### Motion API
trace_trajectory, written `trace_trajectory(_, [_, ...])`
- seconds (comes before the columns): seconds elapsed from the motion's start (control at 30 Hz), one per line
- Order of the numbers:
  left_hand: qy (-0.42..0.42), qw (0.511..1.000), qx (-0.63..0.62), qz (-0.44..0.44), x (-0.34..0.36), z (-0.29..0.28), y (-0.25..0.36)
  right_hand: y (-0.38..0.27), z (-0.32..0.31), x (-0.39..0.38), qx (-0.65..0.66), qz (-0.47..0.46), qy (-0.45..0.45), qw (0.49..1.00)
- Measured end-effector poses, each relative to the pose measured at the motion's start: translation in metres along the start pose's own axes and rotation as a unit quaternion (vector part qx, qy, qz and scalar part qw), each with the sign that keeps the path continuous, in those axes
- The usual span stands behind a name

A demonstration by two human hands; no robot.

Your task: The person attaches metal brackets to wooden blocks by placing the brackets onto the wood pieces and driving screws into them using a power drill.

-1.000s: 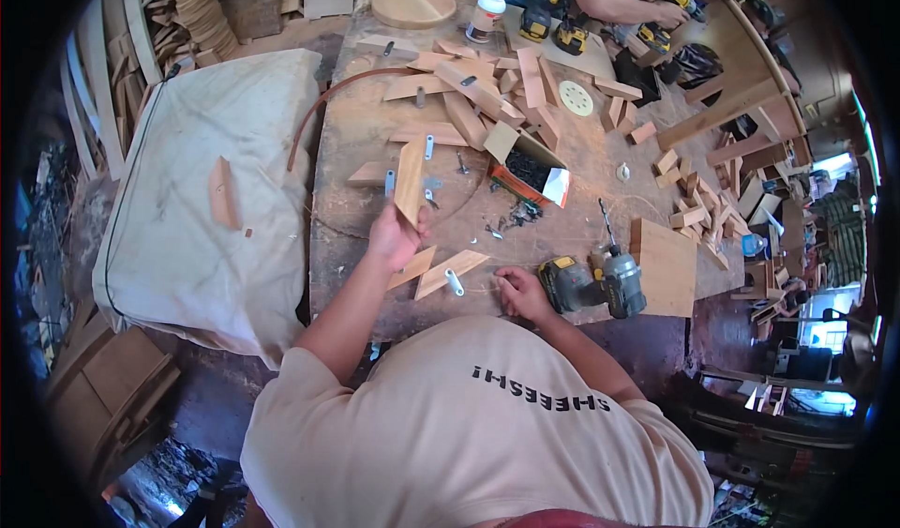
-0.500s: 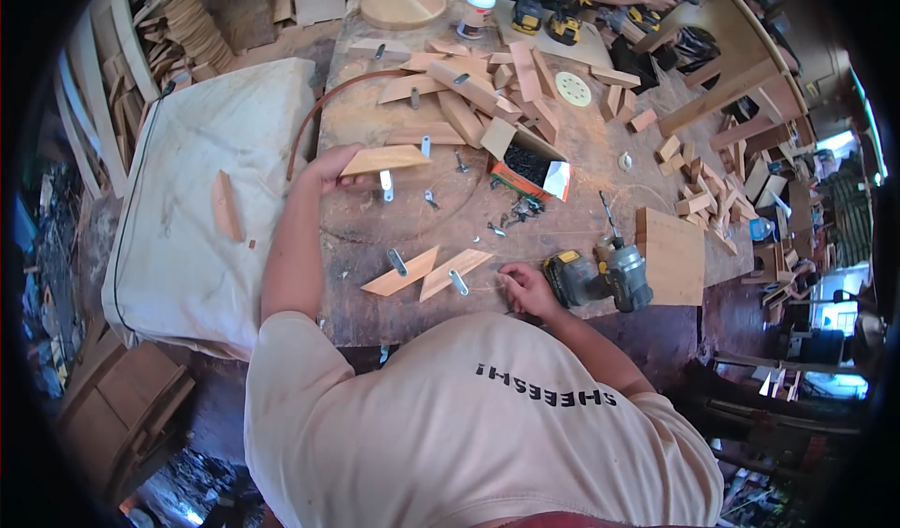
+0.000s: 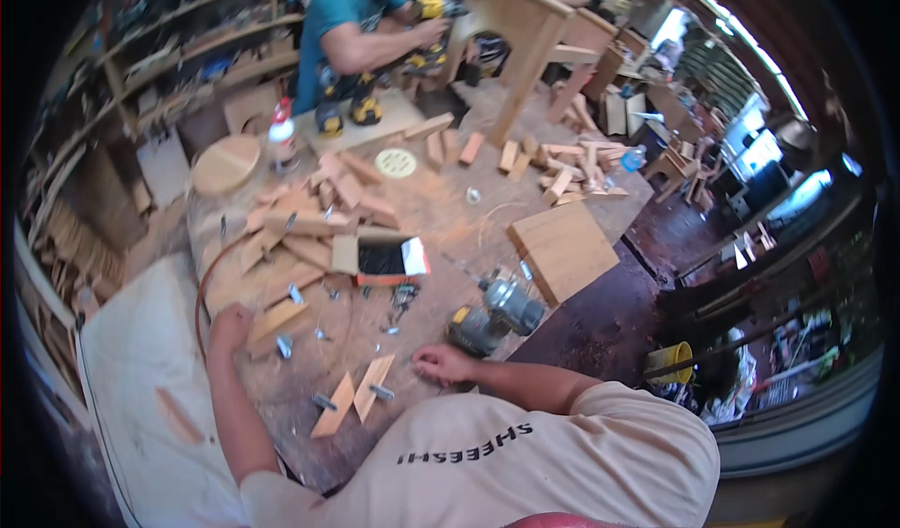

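Note:
My left hand [image 3: 231, 324] is closed at the left end of an angled wooden piece [image 3: 278, 322], with a metal bracket [image 3: 284, 346] at its near edge. My right hand [image 3: 443, 364] is curled over the near part of the workbench, fingers pinched together; whatever they hold is too small to make out. Just beyond it lies a grey cordless drill [image 3: 511, 305], bit pointing away to the left. Between my hands are two slant-cut wooden pieces [image 3: 373, 385], each with a metal bracket [image 3: 324, 402]. An open box of dark screws [image 3: 382, 260] stands farther off, loose screws [image 3: 403, 295] beside it.
Wooden offcuts [image 3: 328, 195] are heaped behind the box, near a round wooden disc [image 3: 225, 164] and a glue bottle [image 3: 281, 134]. A square board [image 3: 564, 251] lies at the right edge. Across the bench a co-worker [image 3: 352, 36] holds a yellow drill against a wooden furniture frame [image 3: 511, 36].
The whole view has swung to the right and up, bringing the co-worker and shelves into sight. Both hands stay by the same things, the left at the wooden piece, the right near the drill.

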State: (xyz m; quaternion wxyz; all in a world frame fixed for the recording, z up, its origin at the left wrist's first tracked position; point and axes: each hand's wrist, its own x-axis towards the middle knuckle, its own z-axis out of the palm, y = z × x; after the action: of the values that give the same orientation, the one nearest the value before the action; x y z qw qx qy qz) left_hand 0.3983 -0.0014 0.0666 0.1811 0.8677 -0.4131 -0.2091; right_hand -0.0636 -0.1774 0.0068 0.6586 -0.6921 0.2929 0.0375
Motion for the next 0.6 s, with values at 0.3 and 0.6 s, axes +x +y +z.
trace_trajectory(0.3, [-0.084, 0.991, 0.026, 0.101, -0.008, 0.010, 0.034, -0.001, -0.001, -0.004, -0.006, -0.022, -0.015, 1.000])
trace_trajectory(0.6, [-0.105, 0.988, 0.057, 0.098, -0.021, -0.001, 0.030, 0.002, 0.000, -0.003, -0.003, -0.033, 0.008, 0.999])
